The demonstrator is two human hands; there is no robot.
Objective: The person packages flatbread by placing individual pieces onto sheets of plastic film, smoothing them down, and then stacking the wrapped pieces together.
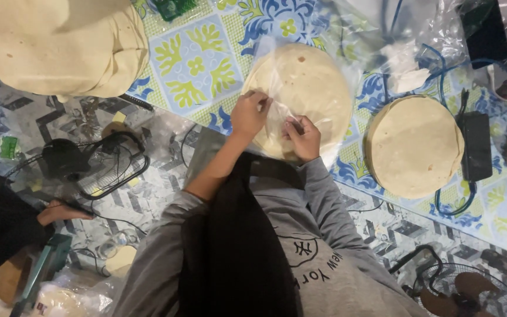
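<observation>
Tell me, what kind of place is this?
Probably a small home food workshop: stacks of flatbreads sit on a patterned table cloth, both hands work a clear plastic bag, a fan nearby.

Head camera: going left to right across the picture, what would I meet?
Small black fan → big flatbread stack → left hand → right hand, both on the bagged flatbreads → bare flatbread stack → black power adapter.

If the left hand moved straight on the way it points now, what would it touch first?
Probably the clear plastic bag over the flatbread stack; the left hand already pinches its edge, pointing across it.
</observation>
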